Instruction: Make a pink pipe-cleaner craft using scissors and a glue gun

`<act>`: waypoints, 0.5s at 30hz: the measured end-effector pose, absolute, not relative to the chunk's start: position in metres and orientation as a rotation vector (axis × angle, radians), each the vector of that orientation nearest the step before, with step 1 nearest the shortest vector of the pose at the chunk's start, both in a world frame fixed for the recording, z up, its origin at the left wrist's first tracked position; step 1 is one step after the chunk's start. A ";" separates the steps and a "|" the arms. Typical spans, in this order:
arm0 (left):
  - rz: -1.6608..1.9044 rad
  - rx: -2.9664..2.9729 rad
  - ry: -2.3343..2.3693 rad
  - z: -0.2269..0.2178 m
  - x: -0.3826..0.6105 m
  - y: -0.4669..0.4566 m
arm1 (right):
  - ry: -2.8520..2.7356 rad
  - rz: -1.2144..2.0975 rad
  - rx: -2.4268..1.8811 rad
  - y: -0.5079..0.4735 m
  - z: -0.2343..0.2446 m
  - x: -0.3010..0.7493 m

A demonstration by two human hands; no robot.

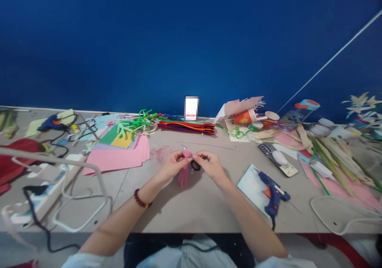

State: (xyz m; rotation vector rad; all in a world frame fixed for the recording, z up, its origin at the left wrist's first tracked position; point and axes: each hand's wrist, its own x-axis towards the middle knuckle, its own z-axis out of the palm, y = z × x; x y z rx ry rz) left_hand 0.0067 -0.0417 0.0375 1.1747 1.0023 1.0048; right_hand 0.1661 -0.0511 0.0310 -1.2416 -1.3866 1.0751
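Pink fringed paper hangs toward six o'clock, its long axis running twelve to six, over the middle of the tabletop. Left hand pinches its gathered top; right hand, close beside, closes on small scissors, blades toward eleven o'clock.

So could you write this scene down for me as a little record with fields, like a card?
left hand: pinches a pink fringed craft piece
right hand: beside black-looped metal scissors
wrist: dark red bead bracelet
nearby: blue hot glue gun
behind: multicoloured pipe cleaners
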 end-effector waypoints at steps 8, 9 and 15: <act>1.094 1.159 0.975 0.043 0.004 -0.041 | -1.300 1.055 -1.185 -0.053 0.034 0.162; 1.082 1.066 0.961 0.040 0.002 -0.039 | -1.361 0.867 -1.186 -0.054 0.035 0.162; 0.918 0.679 0.902 0.030 -0.002 -0.030 | -1.931 0.176 -1.005 -0.056 0.032 0.169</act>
